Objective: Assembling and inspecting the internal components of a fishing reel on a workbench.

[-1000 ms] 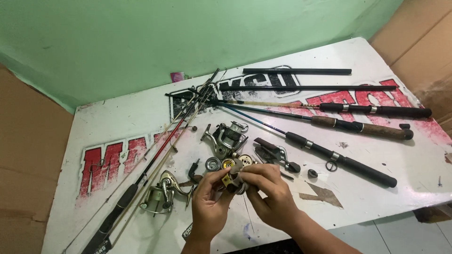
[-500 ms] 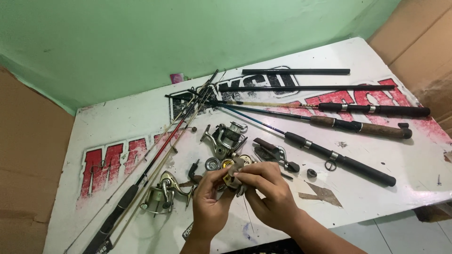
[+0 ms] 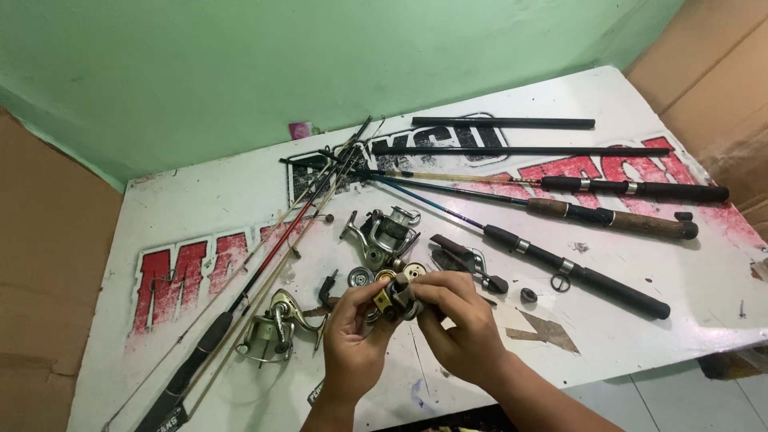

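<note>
Green wall and brown cardboard frame a white tabletop (image 3: 240, 200) with big red and black lettering on it, and from my seat I look down over both of my hands at its near edge. My left hand (image 3: 352, 340) and my right hand (image 3: 458, 324) meet just above the table, and between them they pinch a small reel part (image 3: 394, 298), dark metal with a gold-coloured bit showing on its left. Both hands are closed around it, thumbs and fingertips on it, so neither is free.

Just behind the part lie a few round gold and silver pieces (image 3: 362, 277) on the table, and beyond those a grey spinning reel (image 3: 384, 234) rests on its side. Left of my left hand sits a second spinning reel (image 3: 272, 324), silver and brassy, close to a bundle of thin rods (image 3: 272, 248) that run diagonally toward the far wall. To the right, several thicker rod butts (image 3: 608, 218) with black and cork grips lie roughly parallel, well apart from my hands. A small black ring (image 3: 528, 295) sits near my right hand (I cannot tell what it belongs to), and a pink object (image 3: 302, 130) stands by the wall.
</note>
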